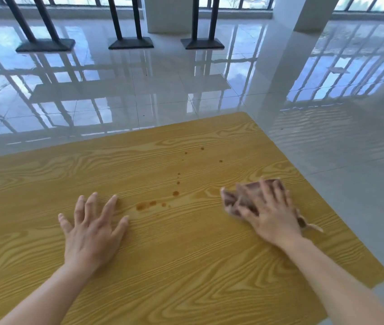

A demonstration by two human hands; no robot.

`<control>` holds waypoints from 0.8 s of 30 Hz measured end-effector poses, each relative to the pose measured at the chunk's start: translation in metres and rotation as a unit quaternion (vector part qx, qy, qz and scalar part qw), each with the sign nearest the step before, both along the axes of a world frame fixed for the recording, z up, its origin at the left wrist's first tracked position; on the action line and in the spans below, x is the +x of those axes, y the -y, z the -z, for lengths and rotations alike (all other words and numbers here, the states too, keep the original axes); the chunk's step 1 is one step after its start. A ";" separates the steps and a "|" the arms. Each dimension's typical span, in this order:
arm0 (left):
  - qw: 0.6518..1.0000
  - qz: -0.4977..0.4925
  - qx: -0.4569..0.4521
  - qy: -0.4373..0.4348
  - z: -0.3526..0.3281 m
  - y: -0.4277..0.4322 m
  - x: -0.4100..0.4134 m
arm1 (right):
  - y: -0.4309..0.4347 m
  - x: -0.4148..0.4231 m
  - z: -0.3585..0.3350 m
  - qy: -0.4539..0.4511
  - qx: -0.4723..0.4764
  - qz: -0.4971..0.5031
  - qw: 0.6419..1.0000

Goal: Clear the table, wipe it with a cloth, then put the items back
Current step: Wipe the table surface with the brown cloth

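Note:
A yellow wood-grain table [163,266] fills the lower half of the head view. My right hand [270,209] presses flat on a brownish cloth [233,200] near the table's right edge, fingers spread over it; the cloth and hand are blurred. My left hand [92,226] lies flat on the bare tabletop with its fingers apart, holding nothing. Between the hands, brown stains [146,205] and a trail of small brown drops [178,181] run toward the far right corner.
The table's right edge and far edge drop to a glossy white tiled floor [139,90]. Black stands with flat bases [130,42] and a white pillar [303,15] stand far off by the windows.

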State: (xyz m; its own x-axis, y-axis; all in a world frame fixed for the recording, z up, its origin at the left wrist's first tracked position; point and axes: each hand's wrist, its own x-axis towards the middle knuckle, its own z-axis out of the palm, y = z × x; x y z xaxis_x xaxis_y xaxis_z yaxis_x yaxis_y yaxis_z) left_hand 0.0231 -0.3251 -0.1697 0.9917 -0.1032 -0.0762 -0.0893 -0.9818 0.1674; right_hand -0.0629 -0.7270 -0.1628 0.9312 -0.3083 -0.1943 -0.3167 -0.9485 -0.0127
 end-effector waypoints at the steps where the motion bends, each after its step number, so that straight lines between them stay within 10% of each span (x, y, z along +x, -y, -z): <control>1: 1.000 -0.002 0.015 -0.017 0.004 -0.004 0.005 | 0.015 0.023 -0.001 -0.008 0.007 0.055 0.998; 6: 0.999 0.002 0.038 -0.022 0.008 -0.003 0.006 | 0.006 0.089 0.002 -0.009 0.055 0.127 0.990; 13: 0.999 0.003 0.048 -0.022 0.008 -0.002 0.007 | -0.096 -0.011 0.000 0.013 0.051 -0.151 0.987; 20: 0.999 0.001 0.045 -0.020 0.007 -0.003 0.007 | 0.002 0.154 -0.003 -0.024 0.082 0.106 0.991; 24: 0.999 0.002 0.046 -0.025 0.007 -0.004 0.006 | -0.020 0.151 -0.003 -0.022 0.074 0.051 0.996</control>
State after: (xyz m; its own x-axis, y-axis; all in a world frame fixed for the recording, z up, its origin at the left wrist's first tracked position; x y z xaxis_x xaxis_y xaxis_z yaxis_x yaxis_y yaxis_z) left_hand 0.0296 -0.3214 -0.1768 0.9860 -0.0974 -0.1353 -0.0871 -0.9929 0.0805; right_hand 0.0880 -0.7068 -0.1597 0.8860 -0.3666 -0.2838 -0.4152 -0.8998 -0.1342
